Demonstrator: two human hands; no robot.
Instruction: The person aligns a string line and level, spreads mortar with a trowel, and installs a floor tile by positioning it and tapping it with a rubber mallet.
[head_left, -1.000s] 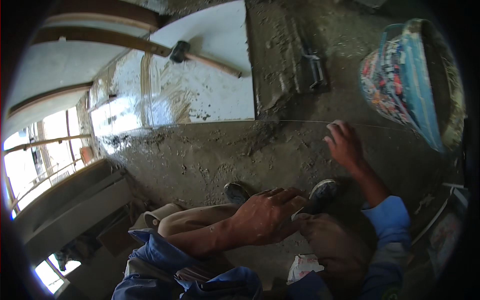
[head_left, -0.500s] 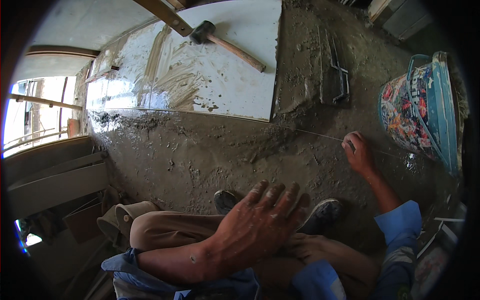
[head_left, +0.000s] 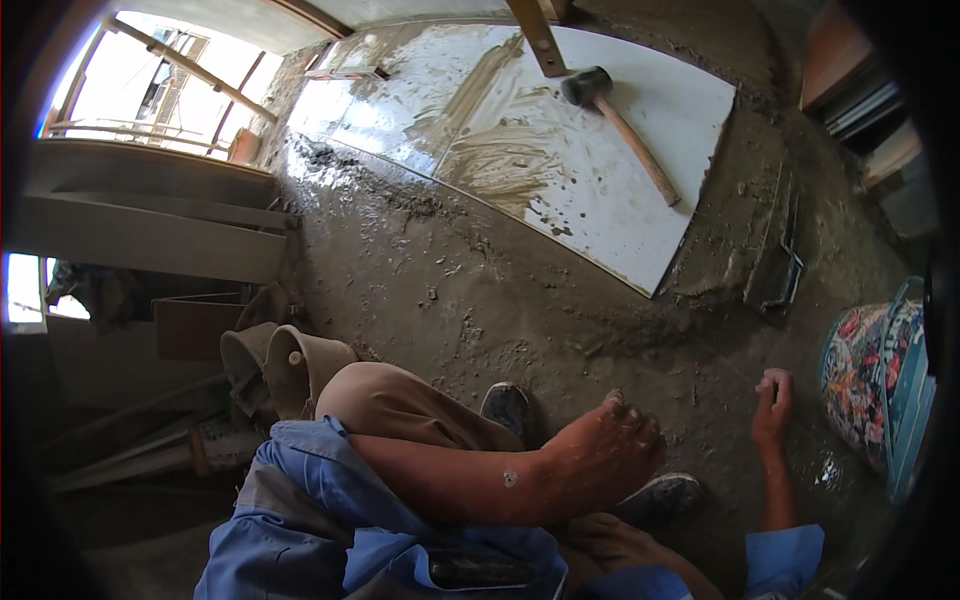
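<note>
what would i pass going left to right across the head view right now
tan containers, left shoe, left hand, right hand, patterned bucket

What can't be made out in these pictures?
Head view: the palm of the left hand, hidden behind its own back.
Head view: anything pinched in the right hand, too small to tell.
Head view: the inside of the bucket, cut off by the dark right rim.

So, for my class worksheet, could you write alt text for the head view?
A bare left hand hangs above muddy ground by two dark shoes; the curled right hand is beside a patterned bucket. Beyond, a wooden-handled mallet lies on smeared white tiles.
</note>
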